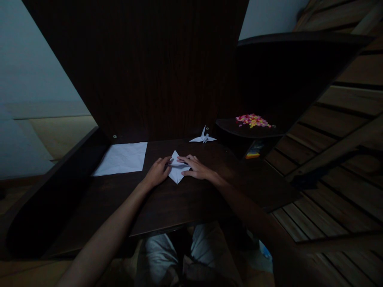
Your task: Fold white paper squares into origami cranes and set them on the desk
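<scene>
Beneath your hands, nearest to you, are your legs in pale, creased trousers (161,255), below the edge of a smooth, dark wooden desk (182,207). On the desk, between your two hands, lies a diamond-shaped folded paper (177,176), white and crisp, its points toward and away from you. A raised flap casts a shadow across its middle, and a crease runs down its nearer half. Your left hand (158,172) has its fingers curved, thumb and fingertips at the paper's left corner; you cannot tell whether they pinch it. Your right hand (196,167) is spread over the right side, thumb apart from the fingers, all touching the paper.

To the left of your left hand, flat white paper (122,159) lies with slightly rippled surface. Beyond your right hand stands a white paper crane (204,138) with sharp, outstretched wings. Farther to the right of that hand, a curved dark shelf (229,125) carries a loose heap of small pink, red and yellow pieces (253,120), too small to identify. The compartment under it holds something with yellow and orange edges (253,154). Behind everything rises a dark wood-grain panel (155,79)
</scene>
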Demonstrator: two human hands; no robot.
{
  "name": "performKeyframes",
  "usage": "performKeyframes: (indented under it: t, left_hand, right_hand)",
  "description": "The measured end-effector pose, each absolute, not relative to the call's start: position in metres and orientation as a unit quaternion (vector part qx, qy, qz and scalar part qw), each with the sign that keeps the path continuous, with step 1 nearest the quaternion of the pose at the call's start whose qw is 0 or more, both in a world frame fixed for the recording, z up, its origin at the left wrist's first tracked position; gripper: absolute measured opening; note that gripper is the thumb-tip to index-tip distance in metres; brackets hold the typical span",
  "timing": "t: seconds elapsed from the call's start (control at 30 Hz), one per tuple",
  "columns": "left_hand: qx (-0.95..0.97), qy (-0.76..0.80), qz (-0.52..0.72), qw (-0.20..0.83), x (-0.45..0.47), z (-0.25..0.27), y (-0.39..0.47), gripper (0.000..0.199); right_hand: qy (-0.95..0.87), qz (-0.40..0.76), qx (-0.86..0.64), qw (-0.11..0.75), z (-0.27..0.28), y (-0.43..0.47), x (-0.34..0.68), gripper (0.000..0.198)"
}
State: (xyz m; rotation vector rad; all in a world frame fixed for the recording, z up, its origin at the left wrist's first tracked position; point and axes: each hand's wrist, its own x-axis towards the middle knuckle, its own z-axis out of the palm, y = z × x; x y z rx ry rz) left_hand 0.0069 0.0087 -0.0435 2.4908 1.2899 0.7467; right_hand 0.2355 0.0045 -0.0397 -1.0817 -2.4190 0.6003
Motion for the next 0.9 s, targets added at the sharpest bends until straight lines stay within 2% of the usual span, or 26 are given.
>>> performKeyframes:
  t: [0.23, 0.4, 0.5, 0.6, 0.73, 0.9]
  left_hand:
    - [0.833, 0.479, 0.258, 0.101, 0.0108, -0.0404, 0.0074, 0.038]
    - [0.824, 0.500, 0.250, 0.089, 0.0100, -0.0460, 0.0107, 0.038]
    - [0.823, 0.503, 0.249, 0.089, 0.0091, -0.0481, 0.0129, 0.038]
    - [0.825, 0.497, 0.249, 0.097, 0.0094, -0.0462, 0.0127, 0.037]
    - [0.824, 0.495, 0.253, 0.112, 0.0098, -0.0420, 0.0105, 0.038]
    - [0.826, 0.478, 0.265, 0.137, 0.0080, -0.0411, 0.0103, 0.040]
  right_hand:
    - [-0.842, 0.230, -0.423, 0.244, -0.0432, 0.0028, 0.2304, 0.064]
    - [-0.838, 0.267, -0.362, 0.310, -0.0462, 0.0026, 0.2321, 0.072]
    - [-0.842, 0.253, -0.339, 0.334, -0.0455, 0.0023, 0.2339, 0.066]
    - [-0.856, 0.229, -0.340, 0.316, -0.0425, 0.0013, 0.2346, 0.053]
    - [-0.886, 0.209, -0.332, 0.249, -0.0404, 0.0010, 0.2334, 0.038]
    - [-0.894, 0.186, -0.338, 0.229, -0.0394, 0.0002, 0.2307, 0.041]
